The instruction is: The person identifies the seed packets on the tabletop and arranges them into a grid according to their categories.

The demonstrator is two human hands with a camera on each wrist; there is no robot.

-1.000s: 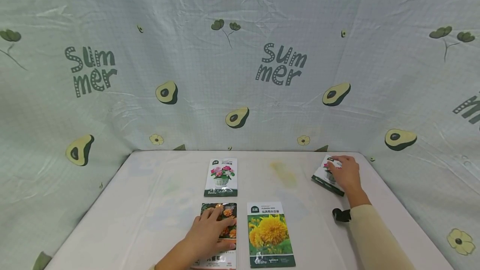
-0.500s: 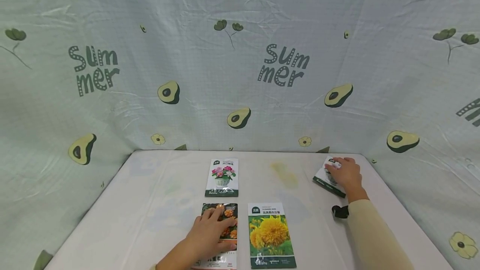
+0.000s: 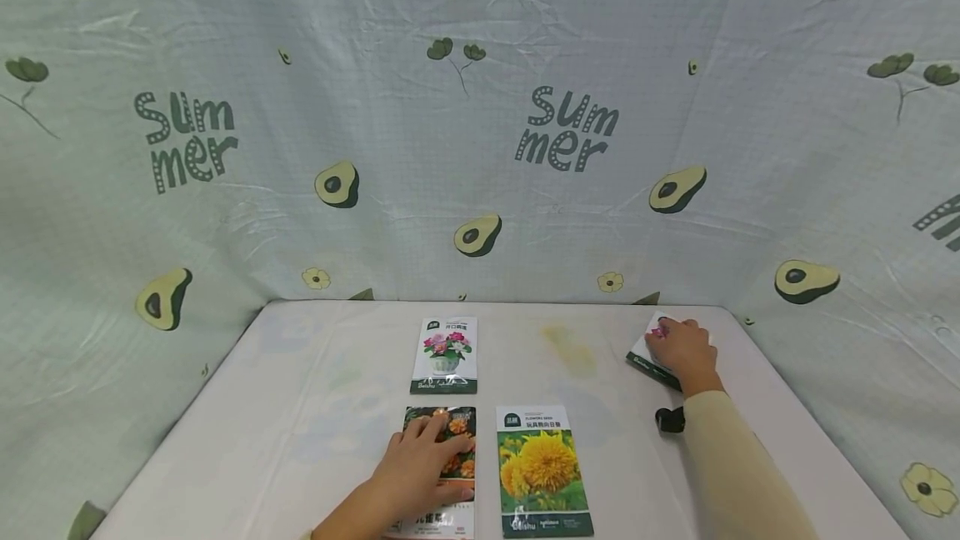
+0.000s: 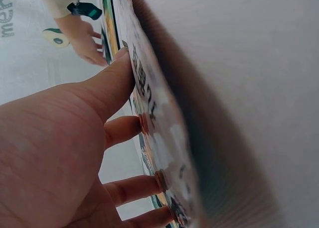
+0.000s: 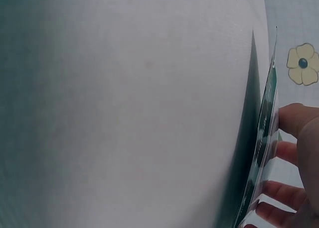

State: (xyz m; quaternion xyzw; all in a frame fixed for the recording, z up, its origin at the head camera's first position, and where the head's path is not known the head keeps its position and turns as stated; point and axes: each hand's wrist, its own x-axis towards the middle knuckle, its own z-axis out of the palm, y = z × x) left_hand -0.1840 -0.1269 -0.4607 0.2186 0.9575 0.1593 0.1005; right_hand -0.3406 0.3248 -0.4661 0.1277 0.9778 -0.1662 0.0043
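Note:
In the head view my left hand [image 3: 420, 469] rests with spread fingers on a seed packet printed with orange flowers [image 3: 457, 515], at the near middle of the table. The left wrist view shows the thumb and fingertips touching that packet's face [image 4: 164, 118]. At the far right corner my right hand [image 3: 684, 352] lies over a white and green seed packet [image 3: 651, 363], which sits at a slant and is partly covered. Its thumb and fingertips touch the upper face of this packet [image 5: 266, 123] in the right wrist view.
A yellow-flower seed packet [image 3: 543, 473] lies right of my left hand. Behind the orange packet is a pink-flower seed packet [image 3: 444, 357]. The white-covered table [image 3: 322, 407] meets a hanging avocado-print cloth [image 3: 390, 123] at the back and sides.
My right hand has shifted slightly left over the slanted packet, covering more of it. The left hand and the packets have stayed in place.

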